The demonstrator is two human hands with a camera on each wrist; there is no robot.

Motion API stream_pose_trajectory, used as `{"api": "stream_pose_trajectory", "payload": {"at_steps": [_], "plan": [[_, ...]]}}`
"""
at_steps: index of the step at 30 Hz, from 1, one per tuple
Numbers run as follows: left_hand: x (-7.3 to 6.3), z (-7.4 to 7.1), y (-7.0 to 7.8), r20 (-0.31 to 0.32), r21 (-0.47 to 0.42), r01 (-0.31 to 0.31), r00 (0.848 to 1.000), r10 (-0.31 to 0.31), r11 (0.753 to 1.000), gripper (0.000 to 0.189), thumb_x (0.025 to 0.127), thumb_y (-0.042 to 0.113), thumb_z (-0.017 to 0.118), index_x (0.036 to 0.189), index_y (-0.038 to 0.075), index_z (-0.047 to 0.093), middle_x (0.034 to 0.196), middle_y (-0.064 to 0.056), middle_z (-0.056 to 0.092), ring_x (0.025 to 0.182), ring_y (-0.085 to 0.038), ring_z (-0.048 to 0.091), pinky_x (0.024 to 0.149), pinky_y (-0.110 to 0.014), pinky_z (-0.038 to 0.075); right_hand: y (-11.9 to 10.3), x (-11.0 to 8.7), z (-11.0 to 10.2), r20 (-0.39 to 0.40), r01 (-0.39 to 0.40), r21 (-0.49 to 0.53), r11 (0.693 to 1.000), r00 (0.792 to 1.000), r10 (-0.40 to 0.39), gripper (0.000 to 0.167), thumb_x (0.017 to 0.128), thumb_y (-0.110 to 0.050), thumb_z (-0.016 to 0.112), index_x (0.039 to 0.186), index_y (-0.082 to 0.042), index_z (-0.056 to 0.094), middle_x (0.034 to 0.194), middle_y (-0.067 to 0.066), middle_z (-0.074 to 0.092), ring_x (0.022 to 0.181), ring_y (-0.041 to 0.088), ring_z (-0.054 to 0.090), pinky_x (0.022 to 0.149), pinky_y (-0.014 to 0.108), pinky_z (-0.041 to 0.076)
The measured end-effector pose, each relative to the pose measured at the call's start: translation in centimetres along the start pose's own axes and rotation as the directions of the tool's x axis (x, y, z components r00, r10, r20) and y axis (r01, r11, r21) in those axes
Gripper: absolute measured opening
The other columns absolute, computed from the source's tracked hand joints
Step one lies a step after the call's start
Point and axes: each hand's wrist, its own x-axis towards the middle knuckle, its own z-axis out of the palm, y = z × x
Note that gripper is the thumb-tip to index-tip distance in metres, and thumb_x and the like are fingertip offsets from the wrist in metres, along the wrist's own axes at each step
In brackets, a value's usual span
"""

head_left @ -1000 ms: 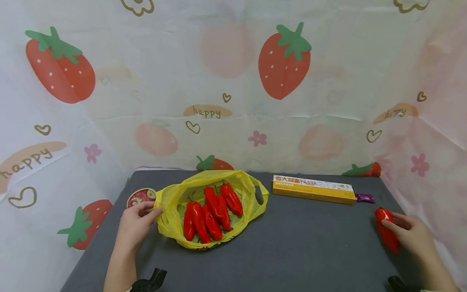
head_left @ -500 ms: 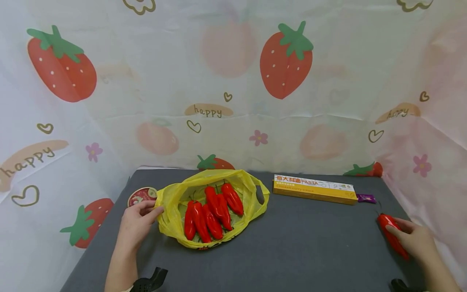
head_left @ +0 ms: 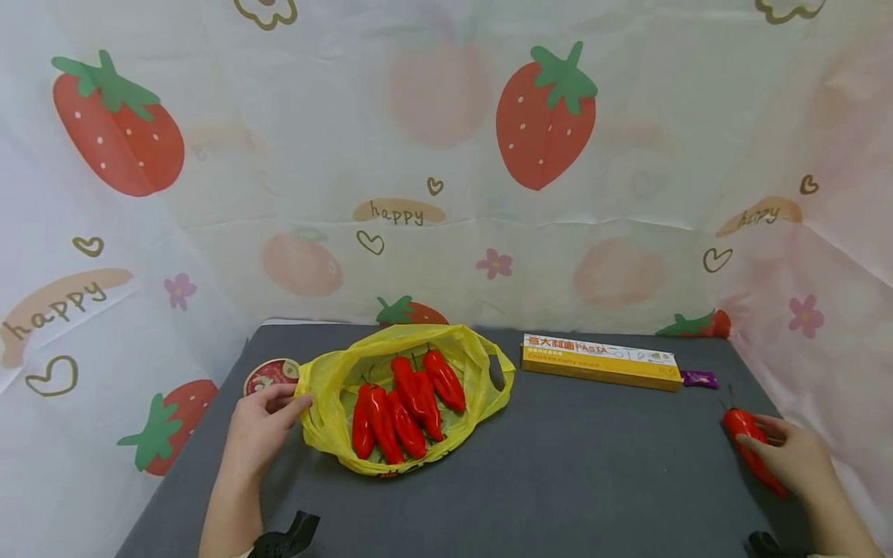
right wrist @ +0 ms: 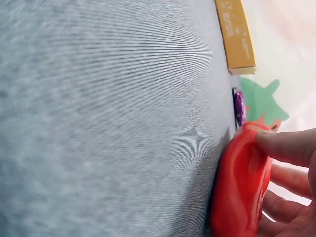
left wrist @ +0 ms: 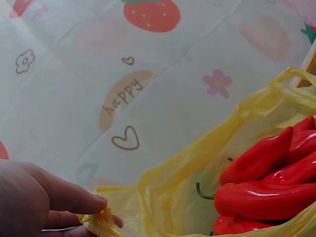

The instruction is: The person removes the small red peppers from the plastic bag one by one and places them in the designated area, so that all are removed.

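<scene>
My left hand (head_left: 260, 425) pinches the left edge of a yellow plastic bag (head_left: 322, 422) between thumb and fingers; the left wrist view shows the gathered plastic (left wrist: 101, 222) at the fingertips. Inside the wide-mouthed bag lie several red chili peppers (head_left: 380, 422), glossy and with thin stems. Over at the table's right side, my right hand (head_left: 795, 457) grips another red chili pepper (head_left: 749, 449) with its stem pointing away from me. In the right wrist view the thumb presses on this pepper (right wrist: 242, 182), close to the grey cloth; whether it touches the cloth I cannot tell.
At the back right of the grey table (head_left: 593, 465) lies a yellow pasta box (head_left: 600, 363), with a small purple packet (head_left: 700, 379) at its right end. A round red-patterned item (head_left: 268, 375) sits behind my left hand. A strawberry-print cloth (head_left: 446, 155) hangs around the back and sides.
My right hand has shifted slightly right and toward me with its pepper, which now tilts more, its tip toward the lower right. The left hand and the bag have stayed in place.
</scene>
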Motion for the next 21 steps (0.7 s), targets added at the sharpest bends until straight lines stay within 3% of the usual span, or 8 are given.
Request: {"api": "stream_pose_trajectory", "payload": {"at_steps": [9,17,21], "plan": [[0.0,0.0,0.0,0.0,-0.007,0.004,1.0,-0.004,1.0,0.046,0.097,0.034,0.068,0.13,0.002,0.064,0.111,-0.014,0.067,0.096,-0.023,0.059,0.072,-0.019,0.051,0.1,-1.4,0.6,-0.046,-0.039,-0.024,0.999,0.998,0.038,0.075,0.094,-0.046,0.067,0.131,0.017,0.051,0.122,0.041,0.058,0.109,0.054,0.06,0.082,0.059,0.048],[-0.1,-0.3,0.1,0.006,-0.011,0.017,1.0,-0.017,1.0,0.047,0.098,0.035,0.067,0.131,0.002,0.063,0.114,-0.015,0.066,0.099,-0.023,0.058,0.073,-0.019,0.05,-0.6,-1.9,0.2,0.021,-0.093,-0.032,0.995,0.995,0.094,0.084,0.094,-0.055,0.064,0.135,0.016,0.047,0.129,0.041,0.054,0.115,0.055,0.056,0.087,0.062,0.047],[-0.1,-0.3,0.1,0.008,-0.016,0.019,1.0,-0.019,1.0,0.047,0.098,0.035,0.067,0.131,0.002,0.063,0.114,-0.014,0.066,0.099,-0.023,0.059,0.073,-0.019,0.05,-0.9,-2.0,-0.1,-0.007,-0.056,-0.028,0.998,0.998,0.056,0.081,0.096,-0.052,0.063,0.135,0.017,0.046,0.128,0.04,0.055,0.115,0.054,0.057,0.086,0.062,0.045]]}}
